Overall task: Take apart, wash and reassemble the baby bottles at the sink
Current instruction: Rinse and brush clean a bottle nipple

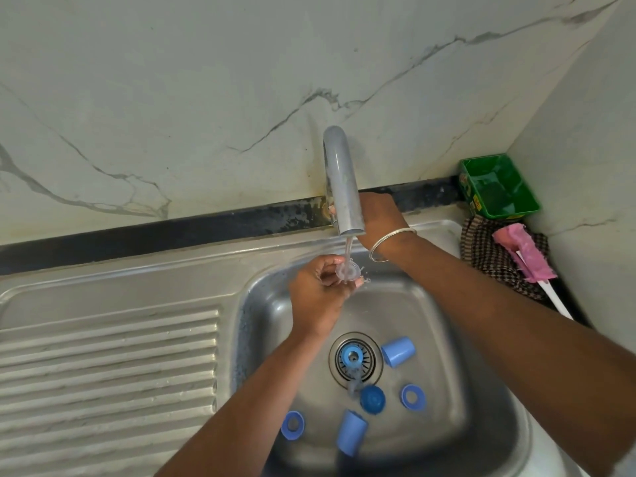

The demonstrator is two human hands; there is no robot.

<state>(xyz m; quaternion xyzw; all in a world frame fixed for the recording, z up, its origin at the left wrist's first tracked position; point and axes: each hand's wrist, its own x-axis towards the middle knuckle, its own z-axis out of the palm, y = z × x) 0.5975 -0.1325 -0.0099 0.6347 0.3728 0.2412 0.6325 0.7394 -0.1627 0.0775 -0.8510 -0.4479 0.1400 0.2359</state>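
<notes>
Blue caps (351, 432) and rings (293, 425) are scattered near the drain in the sink (481, 390). Farther in, a clear teat (348, 271) is pinched in the left hand (318, 290) under running water. The right hand's (378, 215) grip is hidden behind the tap (340, 180), so its opening cannot be told.

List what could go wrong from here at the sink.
The clear teat, pinched in the wet left hand under the running tap, may slip into the sink. A blue ring sits on the drain strainer and may slow draining. The right hand reaches behind the tap, unseen.
</notes>
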